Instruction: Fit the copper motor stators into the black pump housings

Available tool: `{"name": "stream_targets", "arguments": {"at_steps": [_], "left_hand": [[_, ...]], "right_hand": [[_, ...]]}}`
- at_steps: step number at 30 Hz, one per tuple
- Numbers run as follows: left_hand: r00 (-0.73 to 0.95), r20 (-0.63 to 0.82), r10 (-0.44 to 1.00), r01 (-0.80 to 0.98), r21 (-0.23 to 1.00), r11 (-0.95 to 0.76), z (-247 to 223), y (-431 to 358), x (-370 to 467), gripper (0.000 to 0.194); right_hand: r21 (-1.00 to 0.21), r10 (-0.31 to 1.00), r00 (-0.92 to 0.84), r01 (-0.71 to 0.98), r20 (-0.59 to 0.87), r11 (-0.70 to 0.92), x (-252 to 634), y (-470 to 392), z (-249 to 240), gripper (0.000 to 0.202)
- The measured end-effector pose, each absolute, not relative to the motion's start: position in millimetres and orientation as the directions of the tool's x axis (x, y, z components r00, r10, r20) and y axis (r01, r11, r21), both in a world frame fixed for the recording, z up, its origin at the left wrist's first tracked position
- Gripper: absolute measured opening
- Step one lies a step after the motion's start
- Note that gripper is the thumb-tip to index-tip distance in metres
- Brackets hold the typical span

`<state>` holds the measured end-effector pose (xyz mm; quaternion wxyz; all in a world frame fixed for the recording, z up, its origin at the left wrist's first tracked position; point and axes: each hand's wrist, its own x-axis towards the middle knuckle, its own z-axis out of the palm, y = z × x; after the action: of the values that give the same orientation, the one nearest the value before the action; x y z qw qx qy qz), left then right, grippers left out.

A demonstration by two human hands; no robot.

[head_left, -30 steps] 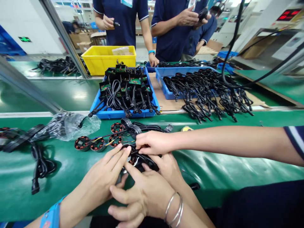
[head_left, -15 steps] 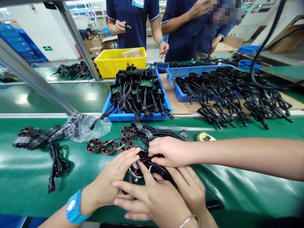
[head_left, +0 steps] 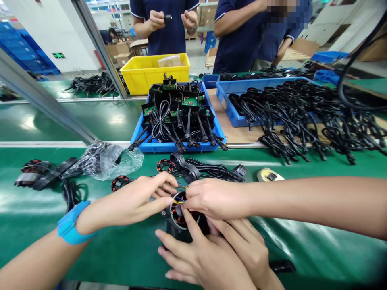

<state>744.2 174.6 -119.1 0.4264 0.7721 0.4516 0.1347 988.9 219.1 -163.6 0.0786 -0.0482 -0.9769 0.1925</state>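
A round black motor (head_left: 178, 220) with copper-wound coils inside sits low in the middle. Blue and yellow wires (head_left: 179, 200) come out at its top. My left hand (head_left: 136, 201), with a blue wristband, reaches in from the left, fingers apart beside the wires and holding nothing. My right hand (head_left: 249, 245) lies along the motor's right side, its fingertips partly covered. A co-worker's left hand (head_left: 208, 257), with a bracelet, spreads over the front of the motor, one finger on the coils. The co-worker's right hand (head_left: 214, 198) pinches at the wires.
Behind lie coil rings (head_left: 120, 183) and a coiled black cable (head_left: 208, 167). Farther back stand a blue bin (head_left: 205, 149) of circuit boards, a yellow bin (head_left: 136, 80) and a blue tray (head_left: 225, 102) of cables. A plastic bag (head_left: 127, 163) lies left. People (head_left: 166, 32) stand opposite.
My left hand has drawn back leftward off the motor and its fingers have lifted. The coils and coloured wires show more now. The co-worker's right hand has shifted slightly at the wires.
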Motion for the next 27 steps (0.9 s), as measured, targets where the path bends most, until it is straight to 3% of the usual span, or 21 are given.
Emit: {"name": "stream_targets", "arguments": {"at_steps": [3,7,10,12,14,17,21,23,27], "left_hand": [[0.5,-0.206,0.841,0.749,0.59,-0.301,-111.5,189.7,769.1,0.029],[0.469,-0.27,0.841,0.869,0.315,-0.383,-108.7,197.0,795.3,0.023],[0.471,-0.264,0.842,0.879,0.228,-0.42,-110.8,200.1,801.8,0.022],[0.473,-0.234,0.85,0.877,0.22,-0.427,-113.9,204.5,801.7,0.023],[0.465,-0.221,0.857,0.875,0.26,-0.408,-117.3,210.9,800.0,0.023],[0.444,-0.232,0.866,0.874,0.326,-0.36,-120.7,219.5,796.0,0.02],[0.452,-0.215,0.865,0.843,0.419,-0.337,-122.6,213.6,785.5,0.014],[0.499,-0.165,0.851,0.802,0.459,-0.382,-125.8,202.5,777.2,0.014],[0.612,0.006,0.791,0.699,0.464,-0.544,-140.5,181.0,760.8,0.032]], "right_hand": [[-0.328,0.0,-1.0,-0.01,0.029,0.945,990.6,262.6,-148.6,0.026],[-0.333,-0.013,-0.997,0.014,-0.08,0.943,984.5,270.4,-151.1,0.018],[-0.433,-0.024,-0.999,-0.035,0.031,0.9,997.5,273.9,-152.4,0.025],[-0.524,0.086,-0.977,-0.029,0.196,0.851,1015.3,283.6,-153.8,0.034],[-0.623,0.298,-0.92,0.079,0.254,0.778,1033.5,295.8,-159.0,0.037],[-0.752,0.477,-0.874,0.256,0.088,0.607,1047.5,308.2,-172.5,0.045],[-0.856,0.45,-0.864,0.397,-0.227,0.331,1034.5,308.4,-181.8,0.072],[-0.835,0.448,-0.848,0.449,-0.285,0.317,1022.2,306.4,-178.0,0.063],[-0.791,0.407,-0.803,0.557,-0.435,0.253,1008.5,305.9,-165.7,0.048]]}}
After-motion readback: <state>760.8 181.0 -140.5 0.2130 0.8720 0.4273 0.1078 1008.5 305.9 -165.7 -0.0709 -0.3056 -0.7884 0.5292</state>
